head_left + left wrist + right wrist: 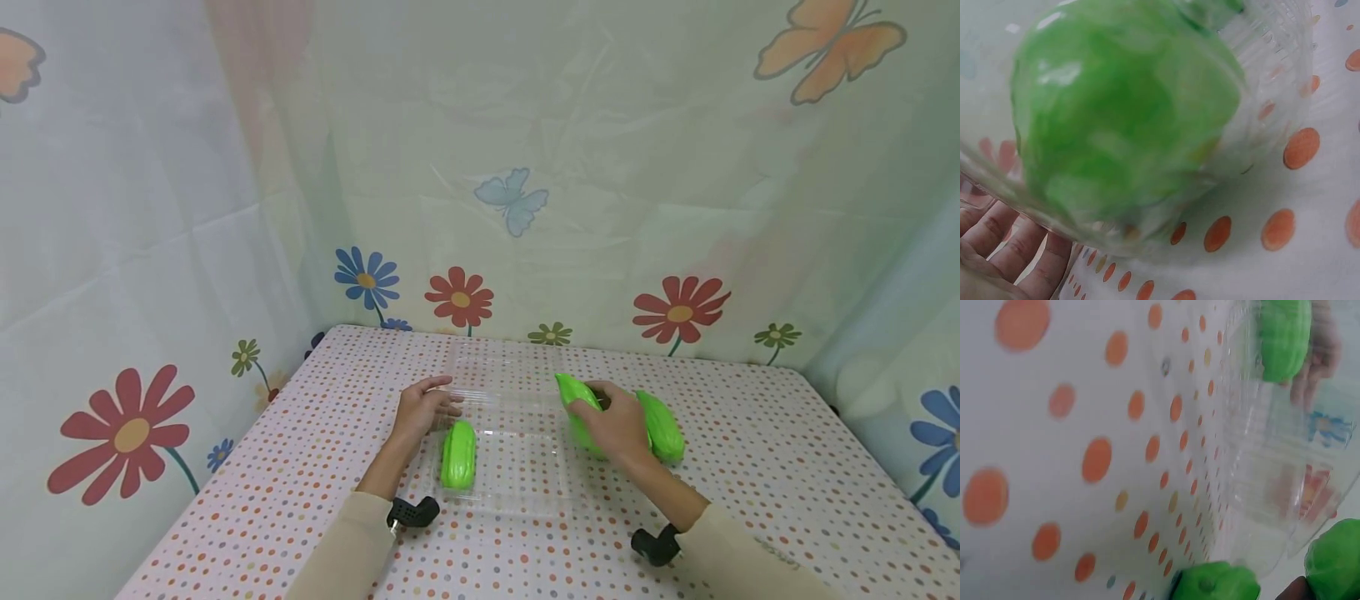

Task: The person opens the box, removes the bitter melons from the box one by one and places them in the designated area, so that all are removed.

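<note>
A clear plastic clamshell box (525, 475) stands open, its lid (506, 367) towards the back. Inside it, along the left wall, lies a bright green, ridged, elongated fruit-like piece (458, 456), seen blurred through the plastic in the left wrist view. My left hand (422, 410) is at the box's left side, fingers loosely extended by the rim. Just right of the box, my right hand (618, 421) holds another green piece (576, 390), pointed tip up and left, between thumb and fingers. A further green piece (662, 427) lies right of that hand, partly hidden by it.
The table is covered in a dotted cloth (300, 500). Behind it and at the sides hang curtains (570, 275) printed with flowers and butterflies. Each wrist carries a small black camera, one at the left (414, 512) and one at the right (656, 546).
</note>
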A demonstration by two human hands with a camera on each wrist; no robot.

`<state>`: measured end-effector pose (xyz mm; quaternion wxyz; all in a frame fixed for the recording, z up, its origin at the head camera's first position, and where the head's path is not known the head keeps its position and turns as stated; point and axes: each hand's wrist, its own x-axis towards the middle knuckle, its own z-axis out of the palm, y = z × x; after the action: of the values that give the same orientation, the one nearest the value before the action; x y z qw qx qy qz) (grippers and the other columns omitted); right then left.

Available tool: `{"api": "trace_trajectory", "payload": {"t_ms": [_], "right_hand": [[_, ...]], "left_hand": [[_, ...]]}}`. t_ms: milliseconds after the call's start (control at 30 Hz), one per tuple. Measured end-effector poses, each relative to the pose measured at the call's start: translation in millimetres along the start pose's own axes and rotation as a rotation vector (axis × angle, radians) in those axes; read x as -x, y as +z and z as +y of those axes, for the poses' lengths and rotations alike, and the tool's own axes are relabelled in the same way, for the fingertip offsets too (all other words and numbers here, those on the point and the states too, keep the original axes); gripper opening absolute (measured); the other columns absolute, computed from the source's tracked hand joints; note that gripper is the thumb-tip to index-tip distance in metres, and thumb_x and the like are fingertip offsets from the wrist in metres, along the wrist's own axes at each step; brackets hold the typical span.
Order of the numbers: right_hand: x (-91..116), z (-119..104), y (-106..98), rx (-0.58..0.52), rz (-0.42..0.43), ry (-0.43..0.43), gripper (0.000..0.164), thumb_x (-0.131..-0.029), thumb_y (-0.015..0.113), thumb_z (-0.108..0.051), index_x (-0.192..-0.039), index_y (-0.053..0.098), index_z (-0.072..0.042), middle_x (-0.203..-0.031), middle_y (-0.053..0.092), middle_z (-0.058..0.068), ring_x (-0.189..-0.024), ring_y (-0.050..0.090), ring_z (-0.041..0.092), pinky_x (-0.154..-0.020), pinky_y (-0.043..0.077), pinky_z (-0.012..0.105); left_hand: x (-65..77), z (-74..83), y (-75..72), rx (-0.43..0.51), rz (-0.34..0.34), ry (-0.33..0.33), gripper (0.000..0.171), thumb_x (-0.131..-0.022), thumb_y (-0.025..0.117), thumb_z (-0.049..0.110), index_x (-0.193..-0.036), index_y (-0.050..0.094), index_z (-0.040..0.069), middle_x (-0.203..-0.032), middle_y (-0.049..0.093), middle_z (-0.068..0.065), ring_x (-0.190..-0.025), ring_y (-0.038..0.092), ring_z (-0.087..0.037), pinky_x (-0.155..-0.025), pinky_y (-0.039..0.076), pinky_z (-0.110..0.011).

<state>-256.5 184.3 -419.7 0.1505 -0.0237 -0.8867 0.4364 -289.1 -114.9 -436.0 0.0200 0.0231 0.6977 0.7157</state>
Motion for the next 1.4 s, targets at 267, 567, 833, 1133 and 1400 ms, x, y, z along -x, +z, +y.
{"api": "trace_trajectory", "payload": {"t_ms": [267, 567, 833, 1133, 1400], "right_hand": [[-9.1, 11.1, -13.8, 0.049, 0.069, 0.046, 0.053, -0.088, 0.070, -0.027, -0.133, 0.062, 0.000, -0.117, 0.067, 0.021, -0.099, 0.063, 0.031, -0.077, 0.049, 0.032], [-13.0, 26.6, -24.9, 0.059, 0.156, 0.089, 0.051, -0.089, 0.066, -0.026, -0.133, 0.062, -0.001, -0.118, 0.066, 0.021, -0.099, 0.061, 0.032, -0.076, 0.053, 0.042], [-18.5, 40.7, -40.8, 0.055, 0.188, 0.122, 0.052, -0.091, 0.065, -0.023, -0.137, 0.060, 0.001, -0.124, 0.063, 0.025, -0.108, 0.060, 0.037, -0.084, 0.052, 0.044], [-24.4, 58.7, -58.5, 0.031, 0.253, 0.188, 0.051, -0.092, 0.061, -0.026, -0.136, 0.061, 0.001, -0.128, 0.062, 0.024, -0.110, 0.055, 0.034, -0.078, 0.047, 0.042], [-26.3, 64.9, -71.5, 0.006, 0.236, 0.253, 0.056, -0.095, 0.059, -0.032, -0.140, 0.057, 0.002, -0.134, 0.058, 0.025, -0.111, 0.054, 0.035, -0.076, 0.044, 0.039]], "left_hand": [[0.6, 0.1, 0.9, -0.001, -0.003, 0.007, 0.039, -0.098, 0.055, 0.005, -0.136, 0.059, -0.001, -0.117, 0.069, -0.031, -0.095, 0.073, -0.042, -0.081, 0.062, -0.046], [0.9, 1.1, 1.2, -0.008, 0.000, 0.002, 0.039, -0.098, 0.056, 0.004, -0.136, 0.059, -0.001, -0.116, 0.070, -0.029, -0.096, 0.072, -0.043, -0.079, 0.062, -0.045], [-0.5, 0.5, 2.7, -0.005, 0.001, -0.003, 0.038, -0.098, 0.055, 0.004, -0.135, 0.060, -0.001, -0.115, 0.071, -0.028, -0.094, 0.073, -0.042, -0.078, 0.062, -0.044], [-0.8, 0.0, 3.0, -0.003, 0.000, 0.018, 0.039, -0.098, 0.056, 0.004, -0.137, 0.059, -0.002, -0.119, 0.068, -0.032, -0.095, 0.072, -0.043, -0.078, 0.062, -0.044], [0.6, 0.6, 3.7, 0.001, 0.000, 0.013, 0.040, -0.098, 0.055, 0.004, -0.138, 0.058, -0.003, -0.118, 0.068, -0.032, -0.096, 0.072, -0.044, -0.079, 0.062, -0.044]]}}
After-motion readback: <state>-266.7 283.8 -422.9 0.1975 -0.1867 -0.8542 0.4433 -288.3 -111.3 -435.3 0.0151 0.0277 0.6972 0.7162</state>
